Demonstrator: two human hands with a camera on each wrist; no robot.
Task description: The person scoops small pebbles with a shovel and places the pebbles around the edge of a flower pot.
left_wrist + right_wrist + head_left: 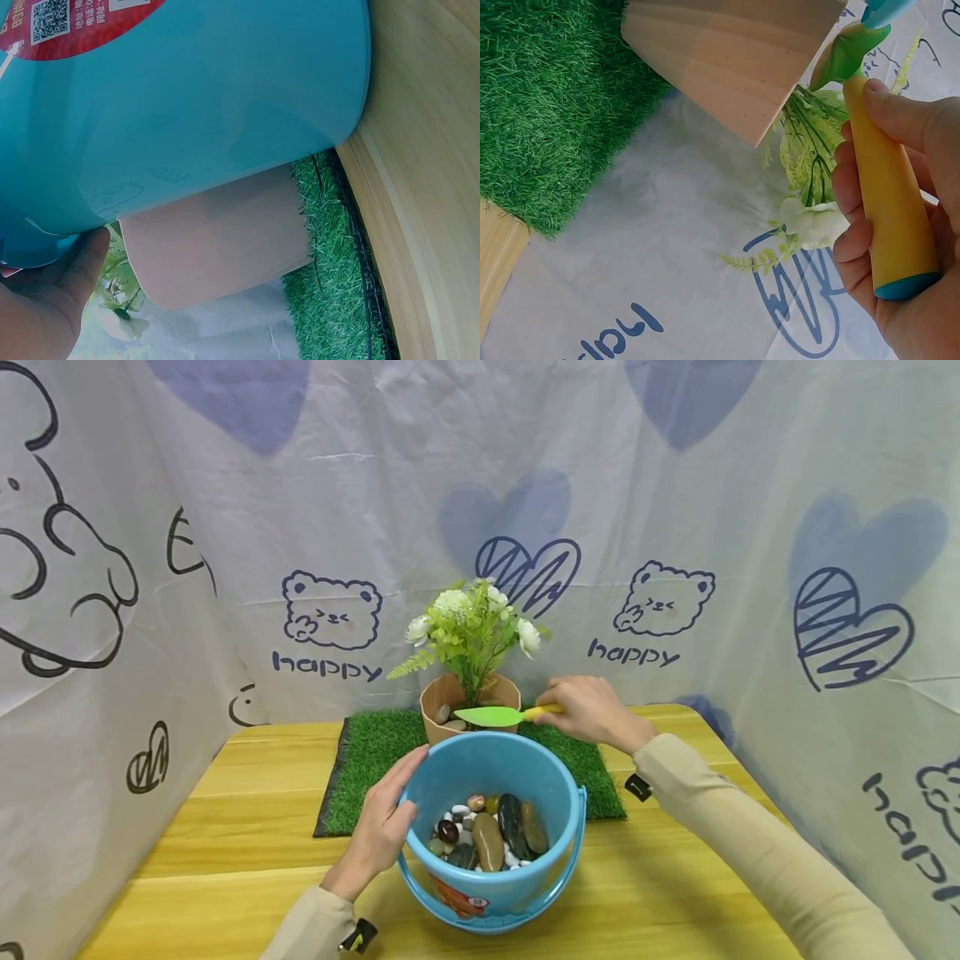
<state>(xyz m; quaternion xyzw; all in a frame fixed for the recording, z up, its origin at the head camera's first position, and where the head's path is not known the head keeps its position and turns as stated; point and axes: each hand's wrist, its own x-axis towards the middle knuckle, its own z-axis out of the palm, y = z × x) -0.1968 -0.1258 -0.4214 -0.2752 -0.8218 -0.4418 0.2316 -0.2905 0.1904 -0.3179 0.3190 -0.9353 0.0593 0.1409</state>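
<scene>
My right hand grips the yellow handle of a small toy trowel, its green blade lying level over the front of the flower pot. In the right wrist view the fingers wrap round the handle. My left hand holds the left side of a blue bucket at the rim, thumb near the edge. Inside the bucket lie large dark and brown stones and small white pebbles. The peach-coloured pot just behind holds white flowers with green leaves and a few stones.
A mat of artificial grass lies under the pot on the wooden table. The bucket's handle hangs down at its front. Printed cloth walls enclose the table at the back and both sides.
</scene>
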